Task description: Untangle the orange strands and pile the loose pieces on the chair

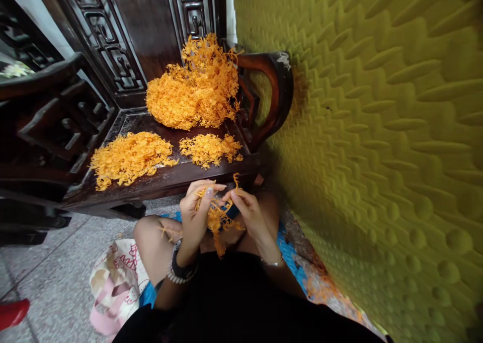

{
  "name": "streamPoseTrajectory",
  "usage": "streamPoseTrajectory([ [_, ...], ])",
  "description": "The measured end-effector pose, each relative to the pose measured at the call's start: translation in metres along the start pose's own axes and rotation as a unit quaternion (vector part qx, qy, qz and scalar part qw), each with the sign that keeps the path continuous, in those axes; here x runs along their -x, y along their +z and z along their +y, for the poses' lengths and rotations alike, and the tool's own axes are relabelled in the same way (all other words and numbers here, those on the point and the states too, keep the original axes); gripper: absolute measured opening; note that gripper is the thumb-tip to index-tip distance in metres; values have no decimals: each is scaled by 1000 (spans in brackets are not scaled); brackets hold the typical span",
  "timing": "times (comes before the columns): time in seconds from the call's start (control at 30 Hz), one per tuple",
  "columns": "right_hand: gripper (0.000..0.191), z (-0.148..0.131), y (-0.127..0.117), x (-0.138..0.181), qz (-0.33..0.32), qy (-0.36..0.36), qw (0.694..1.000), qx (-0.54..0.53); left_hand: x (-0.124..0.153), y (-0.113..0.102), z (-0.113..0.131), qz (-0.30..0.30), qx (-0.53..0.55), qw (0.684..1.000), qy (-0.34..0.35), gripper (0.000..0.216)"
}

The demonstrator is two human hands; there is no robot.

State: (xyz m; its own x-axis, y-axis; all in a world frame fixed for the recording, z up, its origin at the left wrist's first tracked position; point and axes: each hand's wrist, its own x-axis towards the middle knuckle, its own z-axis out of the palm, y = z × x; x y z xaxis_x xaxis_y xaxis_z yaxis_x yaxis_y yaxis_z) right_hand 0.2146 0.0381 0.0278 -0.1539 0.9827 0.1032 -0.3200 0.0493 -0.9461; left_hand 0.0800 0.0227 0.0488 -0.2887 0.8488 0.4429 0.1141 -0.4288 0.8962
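Note:
My left hand (195, 213) and my right hand (249, 213) are held close together above my lap, both with fingers pinched on a tangled bunch of orange strands (217, 221) that hangs down between them. A watch and a beaded bracelet sit on my left wrist, a thin bangle on my right. Just beyond my hands is a dark carved wooden chair seat (166, 174). On it lie a big heap of orange strands (196, 89) at the back, a flatter pile (128, 157) at the front left and a small pile (209, 149) at the front right.
A yellow-green padded wall with raised bumps (377, 132) fills the right side. The chair's curved armrest (275, 91) stands against it. A pale printed bag (115, 277) lies on the speckled floor by my left knee. A red object (13, 313) shows at the left edge.

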Motion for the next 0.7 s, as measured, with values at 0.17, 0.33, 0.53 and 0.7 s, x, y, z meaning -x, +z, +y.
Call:
streamPoseTrajectory([
  [0.17,30,-17,16,18,87,-35,992,-89,7,-3,12,269,110,951,103,35],
  [0.33,31,-33,29,31,120,-74,986,-87,16,-11,30,214,219,952,16,36],
  [0.53,29,-37,31,35,153,-132,976,-81,20,-21,42,135,244,957,-78,43],
  [0.7,28,-52,39,34,163,-144,971,-103,24,-22,53,132,240,959,-77,41],
])
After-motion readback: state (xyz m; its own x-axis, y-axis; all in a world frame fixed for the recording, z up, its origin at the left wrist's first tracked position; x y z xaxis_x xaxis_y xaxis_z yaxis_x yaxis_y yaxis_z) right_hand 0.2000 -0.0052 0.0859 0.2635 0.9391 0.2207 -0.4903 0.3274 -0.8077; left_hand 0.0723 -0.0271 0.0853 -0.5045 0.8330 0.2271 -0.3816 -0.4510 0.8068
